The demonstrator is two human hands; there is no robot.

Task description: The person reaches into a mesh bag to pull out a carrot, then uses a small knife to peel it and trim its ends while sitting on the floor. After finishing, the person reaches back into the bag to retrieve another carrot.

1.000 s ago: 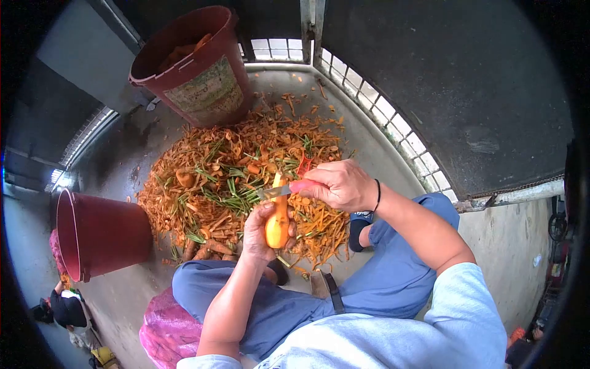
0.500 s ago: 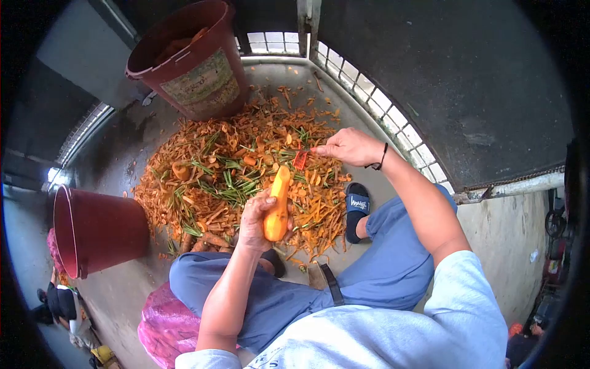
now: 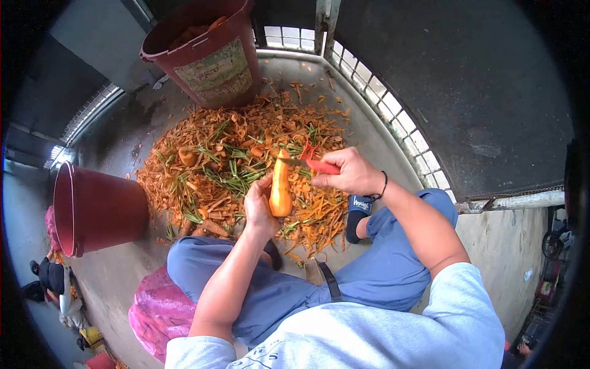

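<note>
My left hand (image 3: pixel 260 206) is closed around a peeled orange carrot (image 3: pixel 281 194), its narrow end pointing up and away from me. In my right hand (image 3: pixel 353 172) is a red-handled knife (image 3: pixel 319 166), its dark blade lying across the carrot's narrow tip. Behind the blade, a red tool with an open frame (image 3: pixel 308 150) lies on the heap. Beneath both hands spreads a heap of carrot peelings (image 3: pixel 215 135) mixed with green stalk ends and cut tops. Several unpeeled carrots (image 3: pixel 212 228) lie at its near edge.
A labelled dark red bucket (image 3: pixel 215 71) with carrots inside stands behind the heap. Another red bucket (image 3: pixel 107 209) is tipped toward the left. A pink mesh sack (image 3: pixel 163 310) sits beside my left leg. Grated wall openings (image 3: pixel 393 107) run along the right. Another person (image 3: pixel 58 283) is at far left.
My right hand has come nearer the carrot, bringing the knife blade onto its tip. The red tool that hung by my fingertips now lies on the heap. The carrot has shifted slightly upward.
</note>
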